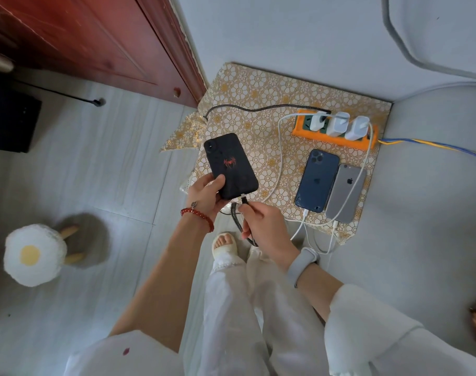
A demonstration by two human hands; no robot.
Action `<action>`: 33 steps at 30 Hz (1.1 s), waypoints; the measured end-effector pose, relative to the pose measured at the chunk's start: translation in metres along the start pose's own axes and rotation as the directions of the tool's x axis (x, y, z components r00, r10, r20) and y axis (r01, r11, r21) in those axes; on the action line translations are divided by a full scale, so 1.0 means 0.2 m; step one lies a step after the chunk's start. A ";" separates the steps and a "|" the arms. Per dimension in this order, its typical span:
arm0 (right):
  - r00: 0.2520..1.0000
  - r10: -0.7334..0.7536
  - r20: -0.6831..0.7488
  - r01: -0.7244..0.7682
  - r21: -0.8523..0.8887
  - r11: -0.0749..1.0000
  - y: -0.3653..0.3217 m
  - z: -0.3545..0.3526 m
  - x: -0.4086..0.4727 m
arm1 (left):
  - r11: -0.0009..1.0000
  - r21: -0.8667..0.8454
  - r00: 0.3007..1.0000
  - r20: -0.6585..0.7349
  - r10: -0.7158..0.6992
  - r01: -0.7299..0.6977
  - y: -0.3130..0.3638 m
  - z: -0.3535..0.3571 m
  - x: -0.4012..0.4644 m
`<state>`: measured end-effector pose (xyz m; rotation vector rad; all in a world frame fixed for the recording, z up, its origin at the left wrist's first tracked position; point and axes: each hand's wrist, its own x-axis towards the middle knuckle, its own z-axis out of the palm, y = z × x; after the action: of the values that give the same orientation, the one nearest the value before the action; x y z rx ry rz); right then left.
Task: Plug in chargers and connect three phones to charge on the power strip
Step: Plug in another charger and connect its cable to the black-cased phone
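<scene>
1. White sleeves frame both hands at the near middle, above a pale tiled floor (68,164).
2. Right hand (264,226) has its grip clamped on the plug end of a dark braided cable (238,221), the connector tip touching the bottom edge of the black phone (230,165); whether it is seated in the port cannot be told.
3. Left hand (207,196) grips the black phone's lower end, thumb across its back, holding it tilted above the near left corner of the worktop (258,90), which wears a gold flowered cloth.
4. Further right, a blue phone (317,180) and a grey phone (345,192) lie face down, touching side by side, each with a white cable (280,147) in its near end.
5. Farthest, an orange power strip (337,138) holds three white chargers (338,122) in a row.
</scene>
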<state>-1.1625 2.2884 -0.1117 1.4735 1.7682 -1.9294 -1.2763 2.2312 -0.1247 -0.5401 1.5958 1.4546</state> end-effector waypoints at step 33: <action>0.991 -0.134 -0.021 0.090 -0.633 0.769 0.17 -0.25 0.29 | 0.759 0.651 1.000 -0.027 0.013 0.008 -0.10 0.02 0.30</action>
<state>-1.1422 2.3470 -0.1668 1.1999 2.2653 -1.1186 -1.2900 2.2444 -0.1853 -0.1432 1.9851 0.7904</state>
